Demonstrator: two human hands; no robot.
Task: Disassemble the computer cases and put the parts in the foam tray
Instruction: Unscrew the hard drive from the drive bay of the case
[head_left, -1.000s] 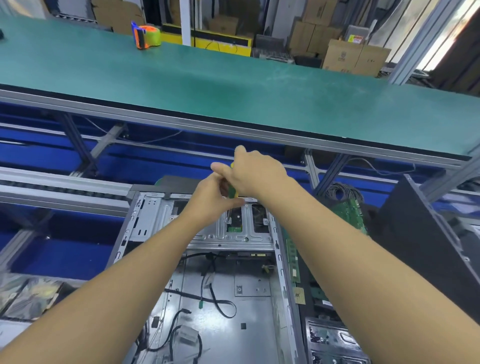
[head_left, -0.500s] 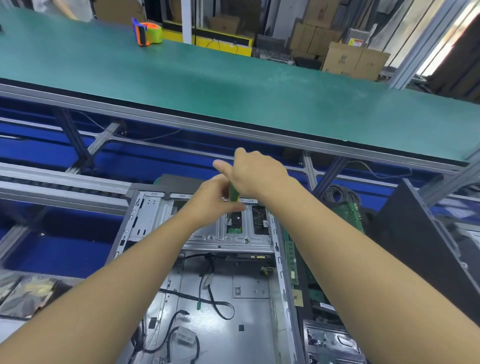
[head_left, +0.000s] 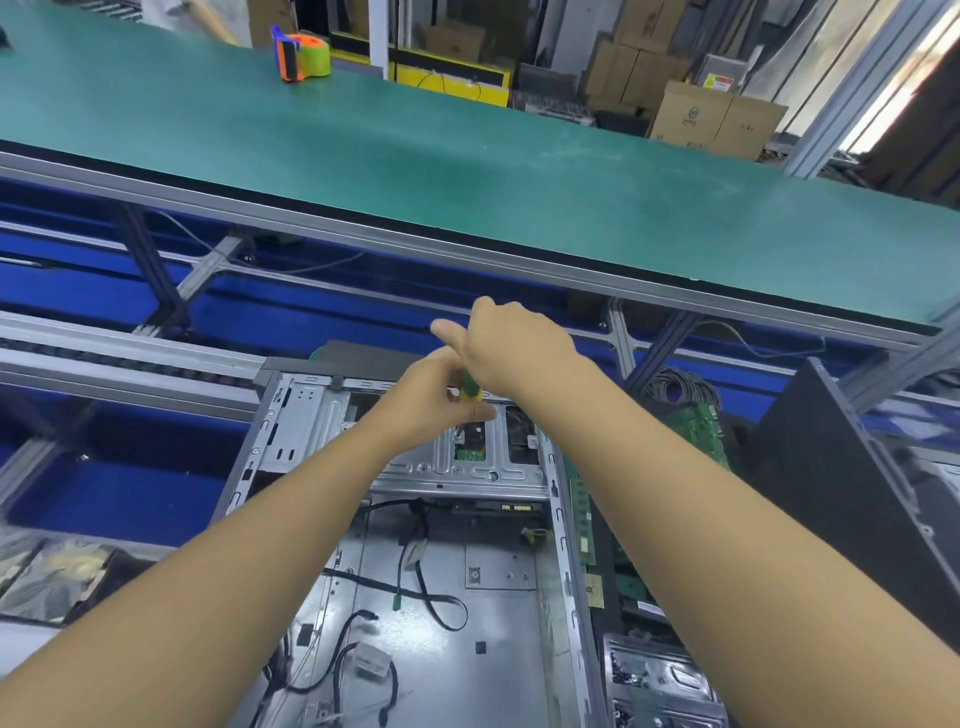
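Note:
An open grey computer case (head_left: 291, 447) lies in front of me with loose black cables on its floor. Over its metal drive cage (head_left: 467, 467) at the far end, both hands hold a green and yellow screwdriver (head_left: 470, 388) upright. My right hand (head_left: 514, 353) grips the top of the handle. My left hand (head_left: 434, 400) pinches the handle's lower part from the left. The tip points down at the cage, close to a small green board; the tip itself is partly hidden by my left fingers.
Green circuit boards (head_left: 698, 426) and a coil of cable lie right of the case, beside a black panel (head_left: 841, 467). Silver bags (head_left: 57, 577) sit at the left. A green-topped bench (head_left: 467, 171) spans behind, with an orange tape dispenser (head_left: 301, 54) on it.
Both hands have stayed on the screwdriver over the drive cage. The right hand has shifted slightly on the handle, as in turning it. The case has not moved.

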